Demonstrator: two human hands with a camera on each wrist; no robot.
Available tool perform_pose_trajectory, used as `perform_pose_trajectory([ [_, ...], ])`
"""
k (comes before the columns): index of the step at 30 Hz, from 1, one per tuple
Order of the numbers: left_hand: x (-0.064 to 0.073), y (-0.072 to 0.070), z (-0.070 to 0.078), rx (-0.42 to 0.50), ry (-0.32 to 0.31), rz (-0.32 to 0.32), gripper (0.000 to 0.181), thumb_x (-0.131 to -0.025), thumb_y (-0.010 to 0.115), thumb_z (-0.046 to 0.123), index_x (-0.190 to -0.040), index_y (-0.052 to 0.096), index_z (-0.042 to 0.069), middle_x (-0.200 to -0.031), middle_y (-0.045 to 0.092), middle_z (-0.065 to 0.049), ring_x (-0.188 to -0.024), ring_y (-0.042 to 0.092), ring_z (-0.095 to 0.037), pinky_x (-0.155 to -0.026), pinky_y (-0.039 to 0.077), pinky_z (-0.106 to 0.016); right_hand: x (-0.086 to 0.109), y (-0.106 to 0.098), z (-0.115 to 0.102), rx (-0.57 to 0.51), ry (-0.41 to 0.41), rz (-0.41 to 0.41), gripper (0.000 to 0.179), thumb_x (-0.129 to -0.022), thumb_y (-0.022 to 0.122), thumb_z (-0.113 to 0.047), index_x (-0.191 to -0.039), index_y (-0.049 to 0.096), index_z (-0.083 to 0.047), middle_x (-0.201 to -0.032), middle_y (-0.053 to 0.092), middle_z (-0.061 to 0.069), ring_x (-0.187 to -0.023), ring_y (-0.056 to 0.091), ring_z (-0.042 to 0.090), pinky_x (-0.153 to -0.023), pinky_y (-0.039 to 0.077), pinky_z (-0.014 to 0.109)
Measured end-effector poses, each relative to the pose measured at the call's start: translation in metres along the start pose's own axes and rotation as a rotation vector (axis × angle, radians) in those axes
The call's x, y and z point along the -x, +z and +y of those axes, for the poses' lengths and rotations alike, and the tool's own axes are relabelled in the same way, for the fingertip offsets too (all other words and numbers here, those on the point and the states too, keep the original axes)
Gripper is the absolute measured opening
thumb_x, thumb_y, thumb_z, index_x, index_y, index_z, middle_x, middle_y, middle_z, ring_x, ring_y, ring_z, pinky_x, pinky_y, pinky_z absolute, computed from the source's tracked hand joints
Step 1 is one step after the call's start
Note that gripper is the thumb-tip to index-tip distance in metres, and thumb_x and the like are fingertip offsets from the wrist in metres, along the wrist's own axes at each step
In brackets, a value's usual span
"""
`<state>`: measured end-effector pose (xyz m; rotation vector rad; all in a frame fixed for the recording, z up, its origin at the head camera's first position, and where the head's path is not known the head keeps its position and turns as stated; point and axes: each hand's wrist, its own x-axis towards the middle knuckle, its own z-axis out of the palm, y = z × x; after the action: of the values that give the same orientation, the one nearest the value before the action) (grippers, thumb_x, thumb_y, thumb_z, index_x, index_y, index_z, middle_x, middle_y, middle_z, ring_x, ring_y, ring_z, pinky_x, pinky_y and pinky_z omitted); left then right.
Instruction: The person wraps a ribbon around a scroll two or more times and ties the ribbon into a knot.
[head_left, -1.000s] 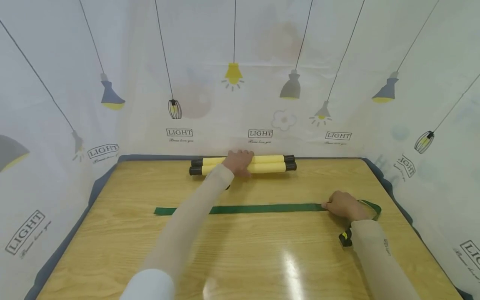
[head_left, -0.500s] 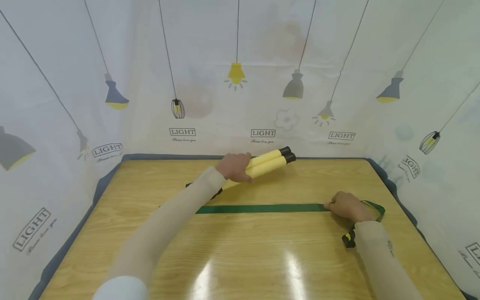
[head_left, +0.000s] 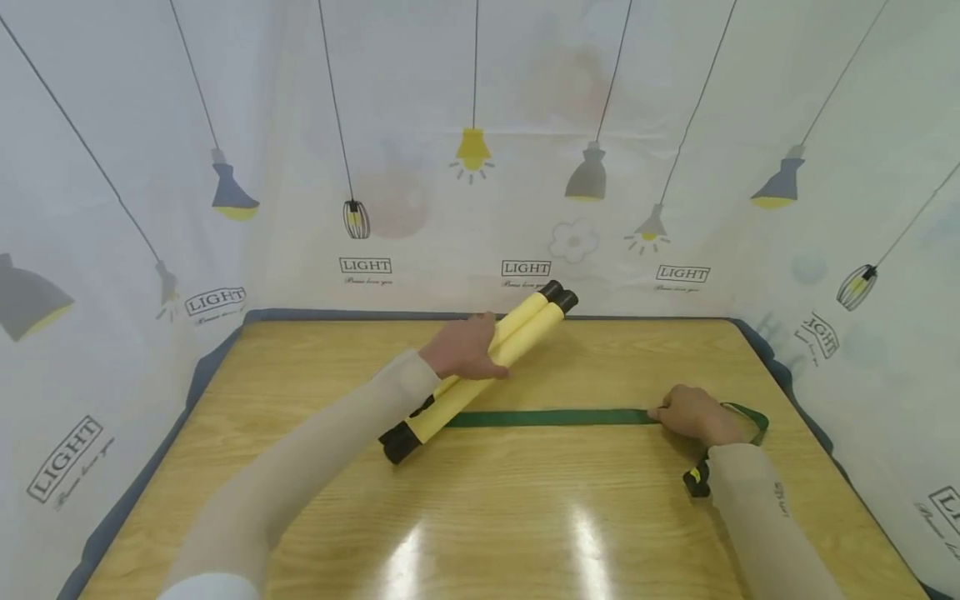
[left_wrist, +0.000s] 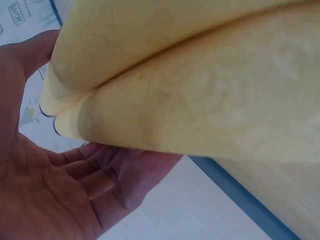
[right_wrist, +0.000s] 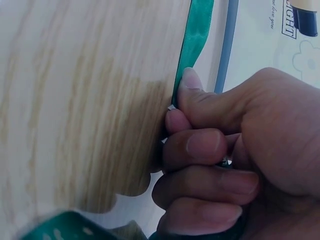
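Note:
My left hand [head_left: 461, 346] grips a pair of yellow tubes [head_left: 521, 337] with black end caps, side by side and slanting across the table. Their near ends overlap the left part of a flat green strap [head_left: 555, 417], and their far ends point to the back wall. In the left wrist view the thumb is on one side of the tubes [left_wrist: 200, 100] and the fingers curl beneath. My right hand [head_left: 693, 412] pinches the strap between thumb and forefinger, other fingers curled in. Beside the right wrist lies a black and yellow buckle [head_left: 697, 482], with a loop of strap behind it.
The wooden table [head_left: 510, 517] has a dark blue edging [head_left: 360, 315] along its back and sides. White sheeting [head_left: 420, 100] printed with hanging lamps rises close behind and on both sides.
My left hand has brought the tubes from the table's back edge toward me, swinging them from level to a steep slant over the strap. The right hand keeps its place on the strap.

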<state>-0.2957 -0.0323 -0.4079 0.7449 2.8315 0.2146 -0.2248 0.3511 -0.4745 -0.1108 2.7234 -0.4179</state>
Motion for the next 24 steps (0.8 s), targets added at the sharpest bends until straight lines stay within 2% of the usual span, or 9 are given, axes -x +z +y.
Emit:
perform_pose_trajectory([
  [3, 0.009, 0.003, 0.002, 0.052, -0.021, 0.046, 0.095, -0.080, 0.077, 0.066, -0.140, 0.045, -0.001, -0.092, 0.061, -0.004, -0.072, 0.058, -0.015, -0.060, 0.051, -0.028, 0.000, -0.001, -0.001, -0.001, 0.003, 0.007, 0.034, -0.104, 0.056, -0.029, -0.090, 0.069, -0.002, -0.096, 0.069, 0.017, -0.073, 0.053, 0.021, -0.068, 0.044, 0.037],
  [7, 0.023, 0.008, 0.006, 0.225, -0.071, 0.112, 0.074, -0.076, 0.082, 0.061, -0.116, 0.054, 0.005, -0.089, 0.059, -0.005, -0.069, 0.057, -0.016, -0.057, 0.050, -0.028, 0.001, 0.001, -0.001, -0.006, 0.003, 0.018, 0.035, -0.104, 0.056, -0.029, -0.079, 0.064, -0.007, -0.080, 0.061, 0.008, -0.067, 0.048, 0.018, -0.065, 0.041, 0.034],
  [9, 0.028, 0.011, 0.007, 0.301, -0.101, 0.142, 0.069, -0.076, 0.083, 0.059, -0.110, 0.054, 0.006, -0.089, 0.059, -0.006, -0.069, 0.058, -0.017, -0.057, 0.050, -0.029, 0.001, 0.003, 0.000, -0.012, 0.002, 0.024, 0.037, -0.104, 0.056, -0.029, -0.072, 0.058, -0.010, -0.073, 0.054, 0.004, -0.064, 0.044, 0.016, -0.062, 0.039, 0.032],
  [13, 0.039, 0.019, 0.012, 0.400, -0.183, 0.181, 0.075, -0.077, 0.083, 0.057, -0.119, 0.052, 0.003, -0.091, 0.059, -0.008, -0.073, 0.061, -0.020, -0.058, 0.051, -0.029, 0.000, 0.008, 0.000, -0.022, -0.001, 0.030, 0.043, -0.104, 0.056, -0.030, -0.065, 0.044, -0.015, -0.064, 0.039, -0.001, -0.059, 0.039, 0.014, -0.059, 0.037, 0.030],
  [15, 0.043, 0.024, 0.016, 0.441, -0.220, 0.197, 0.081, -0.076, 0.083, 0.056, -0.125, 0.049, 0.001, -0.093, 0.059, -0.009, -0.074, 0.062, -0.021, -0.058, 0.053, -0.030, 0.000, 0.008, 0.001, -0.014, -0.005, 0.034, 0.041, -0.104, 0.057, -0.029, -0.067, 0.049, -0.014, -0.065, 0.045, 0.000, -0.060, 0.040, 0.014, -0.060, 0.038, 0.031],
  [17, 0.046, 0.030, 0.021, 0.479, -0.263, 0.199, 0.087, -0.077, 0.083, 0.056, -0.130, 0.046, -0.002, -0.094, 0.059, -0.010, -0.076, 0.062, -0.022, -0.058, 0.054, -0.031, 0.000, 0.007, 0.002, -0.002, -0.010, 0.037, 0.038, -0.104, 0.057, -0.029, -0.071, 0.057, -0.010, -0.073, 0.057, 0.004, -0.062, 0.044, 0.015, -0.061, 0.040, 0.032],
  [20, 0.049, 0.040, 0.028, 0.527, -0.316, 0.213, 0.096, -0.076, 0.083, 0.058, -0.137, 0.043, -0.005, -0.097, 0.061, -0.013, -0.080, 0.063, -0.024, -0.060, 0.055, -0.033, 0.000, 0.007, 0.002, 0.008, -0.014, 0.039, 0.035, -0.104, 0.057, -0.028, -0.076, 0.062, -0.008, -0.080, 0.063, 0.008, -0.064, 0.046, 0.017, -0.063, 0.041, 0.033],
  [24, 0.051, 0.051, 0.036, 0.546, -0.372, 0.235, 0.108, -0.076, 0.083, 0.060, -0.146, 0.037, -0.008, -0.108, 0.065, -0.020, -0.088, 0.065, -0.028, -0.067, 0.057, -0.037, 0.000, 0.006, 0.002, 0.006, -0.009, 0.037, 0.038, -0.104, 0.056, -0.029, -0.071, 0.056, -0.010, -0.069, 0.052, 0.004, -0.062, 0.044, 0.016, -0.062, 0.040, 0.032],
])
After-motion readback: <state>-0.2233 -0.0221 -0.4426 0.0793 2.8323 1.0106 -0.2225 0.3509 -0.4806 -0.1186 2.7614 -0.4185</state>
